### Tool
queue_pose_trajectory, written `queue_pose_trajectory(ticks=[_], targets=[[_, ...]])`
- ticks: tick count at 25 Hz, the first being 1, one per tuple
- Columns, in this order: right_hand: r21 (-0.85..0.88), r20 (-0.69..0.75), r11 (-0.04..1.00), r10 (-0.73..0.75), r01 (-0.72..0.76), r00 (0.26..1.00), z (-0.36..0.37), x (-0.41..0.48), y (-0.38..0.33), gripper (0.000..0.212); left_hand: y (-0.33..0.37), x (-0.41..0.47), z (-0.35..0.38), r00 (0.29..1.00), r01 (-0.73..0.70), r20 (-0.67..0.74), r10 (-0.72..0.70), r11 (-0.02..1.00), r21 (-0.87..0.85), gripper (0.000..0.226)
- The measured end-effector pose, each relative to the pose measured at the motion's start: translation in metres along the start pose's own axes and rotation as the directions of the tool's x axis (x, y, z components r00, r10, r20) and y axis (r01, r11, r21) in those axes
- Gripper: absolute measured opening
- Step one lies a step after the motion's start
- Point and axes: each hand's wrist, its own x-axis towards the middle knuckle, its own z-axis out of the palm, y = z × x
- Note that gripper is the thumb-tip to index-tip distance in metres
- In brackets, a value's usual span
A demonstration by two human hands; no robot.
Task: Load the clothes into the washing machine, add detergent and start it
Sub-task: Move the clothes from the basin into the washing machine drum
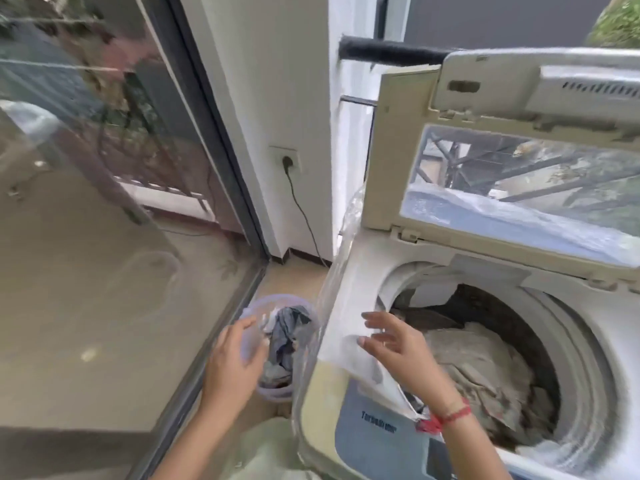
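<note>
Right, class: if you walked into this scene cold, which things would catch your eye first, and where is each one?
The open top-loading washing machine fills the right side, its lid raised and greyish clothes already in the drum. Low in the middle, on the floor beside it, stands a pale purple basket with clothes in it. The left hand hangs open over the basket and the right hand is spread over the machine's rim.

A: What is cut off or hidden?

B: The washing machine (346, 341) is cropped at the right and bottom edges. The lower clothes in the basket (304, 389) are covered by the left hand (232, 362).

A: And what cannot be read?

B: The label lettering (378, 421) is blurred. The drum's (485, 358) depths are buried under laundry (485, 368).
</note>
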Motion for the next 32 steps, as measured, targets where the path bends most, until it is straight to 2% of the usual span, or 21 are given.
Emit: queue_pose_trajectory(ticks=[2, 5, 8, 11, 15, 21, 24, 26, 29, 32], targets=[[-0.033, 0.073, 0.998, -0.057, 0.060, 0.996, 0.040, 0.002, -0.019, 0.028, -0.062, -0.005, -0.021, 0.990, 0.131, 0.034, -0.134, 0.989, 0.070, 0.039], [-0.064, 0.108, 0.993, -0.092, 0.099, 0.990, 0.093, 0.012, -0.041, 0.027, -0.132, 0.003, -0.037, 0.965, 0.226, 0.116, -0.235, 0.970, 0.091, 0.042], [-0.140, 0.099, 0.988, -0.047, 0.061, 0.994, 0.147, 0.036, -0.059, 0.032, -0.176, 0.039, -0.044, 0.948, 0.231, 0.203, -0.246, 0.969, 0.092, 0.042], [-0.260, 0.110, 0.966, 0.038, -0.008, 0.993, 0.202, 0.075, -0.073, 0.033, -0.213, 0.091, -0.049, 0.929, 0.158, 0.329, -0.172, 0.985, 0.071, 0.043], [-0.360, 0.155, 0.926, 0.183, -0.117, 0.971, 0.259, 0.118, -0.070, 0.031, -0.261, 0.137, -0.062, 0.848, 0.163, 0.477, -0.231, 0.970, 0.182, 0.046], [-0.255, 0.074, 0.877, 0.438, -0.408, 0.896, 0.313, 0.169, -0.011, 0.031, -0.326, 0.165, -0.036, 0.760, 0.157, 0.585, -0.282, 0.954, 0.256, 0.044], [-0.214, 0.066, 0.836, 0.529, -0.506, 0.846, 0.346, 0.198, 0.046, 0.034, -0.354, 0.172, 0.006, 0.749, 0.222, 0.576, -0.327, 0.943, 0.247, 0.043], [-0.121, 0.032, 0.795, 0.602, -0.595, 0.798, 0.368, 0.219, 0.090, 0.035, -0.375, 0.176, 0.041, 0.733, 0.274, 0.587, -0.344, 0.939, 0.208, 0.043], [0.012, -0.055, 0.711, 0.702, -0.703, 0.710, 0.395, 0.259, 0.164, 0.046, -0.403, 0.188, 0.109, 0.728, 0.269, 0.614, -0.305, 0.951, 0.154, 0.040], [0.185, -0.152, 0.664, 0.747, -0.724, 0.647, 0.414, 0.299, 0.229, 0.063, -0.425, 0.204, 0.176, 0.781, 0.142, 0.593, -0.197, 0.980, 0.139, 0.044]])
